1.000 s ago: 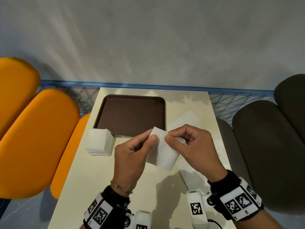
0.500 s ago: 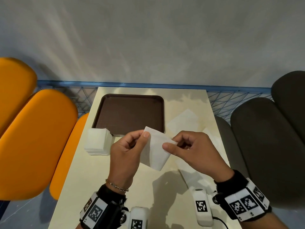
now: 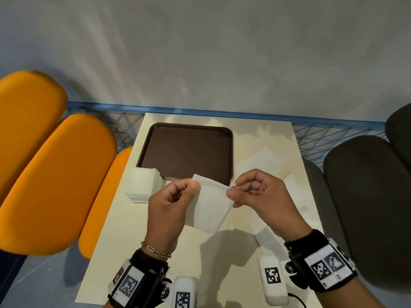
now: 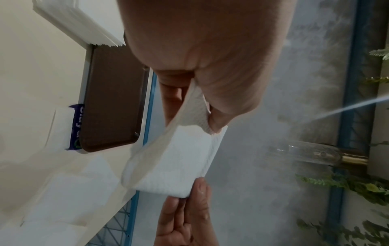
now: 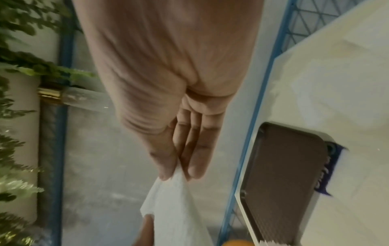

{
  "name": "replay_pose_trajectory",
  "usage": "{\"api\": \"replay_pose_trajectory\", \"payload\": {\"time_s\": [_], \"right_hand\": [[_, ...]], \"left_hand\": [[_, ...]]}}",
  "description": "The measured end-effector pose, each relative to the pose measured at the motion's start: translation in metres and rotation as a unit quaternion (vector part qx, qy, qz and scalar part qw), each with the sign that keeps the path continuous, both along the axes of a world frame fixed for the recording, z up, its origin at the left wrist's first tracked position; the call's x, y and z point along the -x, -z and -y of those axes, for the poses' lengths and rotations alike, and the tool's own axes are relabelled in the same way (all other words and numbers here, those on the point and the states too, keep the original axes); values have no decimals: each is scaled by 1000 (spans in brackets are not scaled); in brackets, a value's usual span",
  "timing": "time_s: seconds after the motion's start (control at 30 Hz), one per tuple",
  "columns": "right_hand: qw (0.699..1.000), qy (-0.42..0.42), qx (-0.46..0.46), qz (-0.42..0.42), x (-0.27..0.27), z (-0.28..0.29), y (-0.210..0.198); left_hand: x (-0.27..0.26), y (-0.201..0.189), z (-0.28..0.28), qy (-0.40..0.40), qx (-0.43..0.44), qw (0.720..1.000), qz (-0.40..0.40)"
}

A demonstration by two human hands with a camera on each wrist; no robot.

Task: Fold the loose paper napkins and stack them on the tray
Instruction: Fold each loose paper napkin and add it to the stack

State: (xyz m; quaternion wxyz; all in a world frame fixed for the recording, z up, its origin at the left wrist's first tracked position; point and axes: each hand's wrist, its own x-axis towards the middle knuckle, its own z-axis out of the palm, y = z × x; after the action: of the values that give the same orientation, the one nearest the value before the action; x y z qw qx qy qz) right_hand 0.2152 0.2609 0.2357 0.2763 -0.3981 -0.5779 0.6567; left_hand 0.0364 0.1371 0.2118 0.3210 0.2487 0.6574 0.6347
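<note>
Above the table (image 3: 155, 241), near the tray (image 3: 189, 150), the left hand (image 3: 169, 207) and right hand (image 3: 260, 198) each pinch a top corner of the hanging napkin (image 3: 209, 207); uneven grip tension could skew the fold or tear the thin paper.

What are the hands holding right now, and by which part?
One paper napkin, held above the table: left hand pinches its upper left corner, right hand its upper right corner.

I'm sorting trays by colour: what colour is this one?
Dark brown: the tray shows it best in the head view.
</note>
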Motion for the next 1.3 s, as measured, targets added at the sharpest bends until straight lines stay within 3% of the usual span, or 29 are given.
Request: {"api": "replay_pose_trajectory", "payload": {"time_s": [0.13, 0.3, 0.5, 0.9, 1.07, 1.17, 1.3], "right_hand": [[999, -20, 36, 17, 24, 3, 11], [985, -123, 106, 57, 56, 19, 18], [985, -111, 107, 76, 87, 25, 39], [951, -246, 158, 101, 128, 38, 63], [923, -313, 154, 164, 143, 36, 70], [914, -309, 39, 258, 153, 22, 78], [916, -326, 18, 232, 179, 12, 87]], "left_hand": [[16, 15, 11, -19, 37, 999, -17], [38, 28, 20, -37, 61, 997, -32], [67, 41, 31, -89, 69, 993, -17], [110, 67, 40, -131, 71, 988, -39], [125, 83, 46, -90, 92, 986, -108], [142, 93, 53, -13, 111, 989, -102], [160, 100, 55, 29, 123, 987, -101]]}}
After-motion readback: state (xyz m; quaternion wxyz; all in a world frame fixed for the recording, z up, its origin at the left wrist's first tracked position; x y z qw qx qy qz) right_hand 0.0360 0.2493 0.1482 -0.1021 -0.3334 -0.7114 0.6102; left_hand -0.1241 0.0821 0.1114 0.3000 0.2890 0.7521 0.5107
